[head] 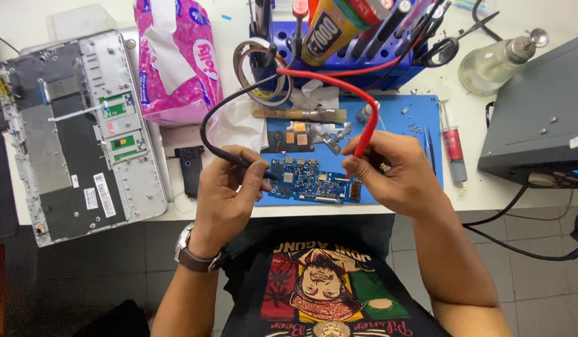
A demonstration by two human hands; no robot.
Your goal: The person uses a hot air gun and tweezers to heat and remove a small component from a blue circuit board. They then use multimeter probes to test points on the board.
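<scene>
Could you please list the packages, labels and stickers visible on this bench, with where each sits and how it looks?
Tissue pack: back left of the blue mat, soft pink plastic, white tissue sticking out.
Glue tube: in the blue tool rack, yellow-and-black label.
Barcode stickers: white rectangles on the opened laptop base, far left.
Small syringe: right of the mat, red label.

Glossy blue circuit board (314, 181) on matt blue rubbery mat (407, 134)

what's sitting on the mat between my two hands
In the head view, the blue circuit board lies on the blue mat between the left hand and right hand.
</scene>
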